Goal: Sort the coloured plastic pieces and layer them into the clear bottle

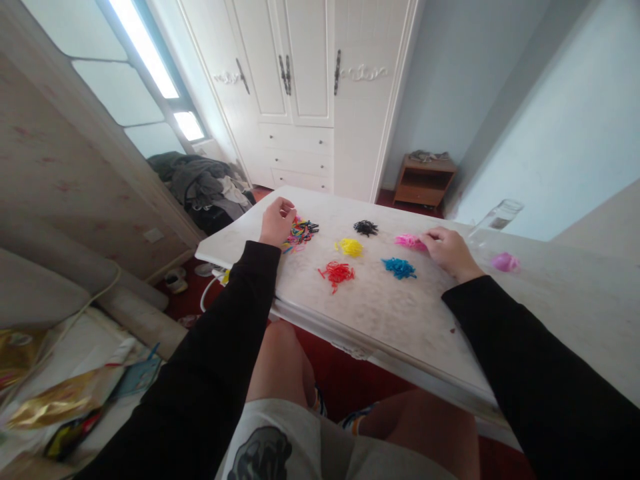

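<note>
My left hand (279,223) is over the left part of the white table (400,320), its fingers curled together at the edge of a mixed-colour pile of what look like small rubber bands (303,232). Anything between those fingertips is hidden. My right hand (447,252) reaches the pink rubber bands (410,241) with thumb and fingers closed at their right edge; I cannot make out what they hold. Between my hands lie separate piles of black rubber bands (366,228), yellow rubber bands (351,247), red rubber bands (337,274) and blue rubber bands (399,268).
Beyond my right hand a clear glass bottle (503,215) appears tilted, and a purple-pink object (505,261) lies on the table. A white wardrobe (305,87) and a small brown cabinet (425,180) stand behind. Clothes (200,187) are heaped at the left.
</note>
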The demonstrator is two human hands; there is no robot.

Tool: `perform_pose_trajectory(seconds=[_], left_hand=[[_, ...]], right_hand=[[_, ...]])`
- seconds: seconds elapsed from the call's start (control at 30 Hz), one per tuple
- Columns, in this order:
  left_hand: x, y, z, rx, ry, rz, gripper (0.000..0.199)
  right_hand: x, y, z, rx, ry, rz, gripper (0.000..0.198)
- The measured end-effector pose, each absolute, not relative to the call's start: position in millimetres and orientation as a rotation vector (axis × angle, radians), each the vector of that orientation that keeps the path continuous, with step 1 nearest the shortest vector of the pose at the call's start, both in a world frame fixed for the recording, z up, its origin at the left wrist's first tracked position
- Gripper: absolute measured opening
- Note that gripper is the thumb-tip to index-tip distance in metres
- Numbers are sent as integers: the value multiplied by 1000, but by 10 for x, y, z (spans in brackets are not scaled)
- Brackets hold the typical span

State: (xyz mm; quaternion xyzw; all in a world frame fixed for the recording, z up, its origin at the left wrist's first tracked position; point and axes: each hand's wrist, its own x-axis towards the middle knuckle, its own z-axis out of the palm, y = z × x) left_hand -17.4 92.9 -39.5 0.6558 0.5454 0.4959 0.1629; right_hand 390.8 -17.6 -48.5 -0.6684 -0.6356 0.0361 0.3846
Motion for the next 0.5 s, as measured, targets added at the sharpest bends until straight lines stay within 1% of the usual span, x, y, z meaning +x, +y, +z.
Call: perform_pose_trajectory(seconds=[0.13, 0.33, 0.5], left_hand=[[-183, 951, -430, 1828, 1491, 1423, 10], [-169, 916, -397, 1834, 1458, 1417, 23], [-163, 880, -376, 1834, 1473, 1391, 25]], right_hand=[[3900, -179, -476, -1704, -1621, 101, 24], [3893, -182, -472, -1717, -1613, 101, 24], [3892, -183, -475, -1715, -1622, 98, 25]])
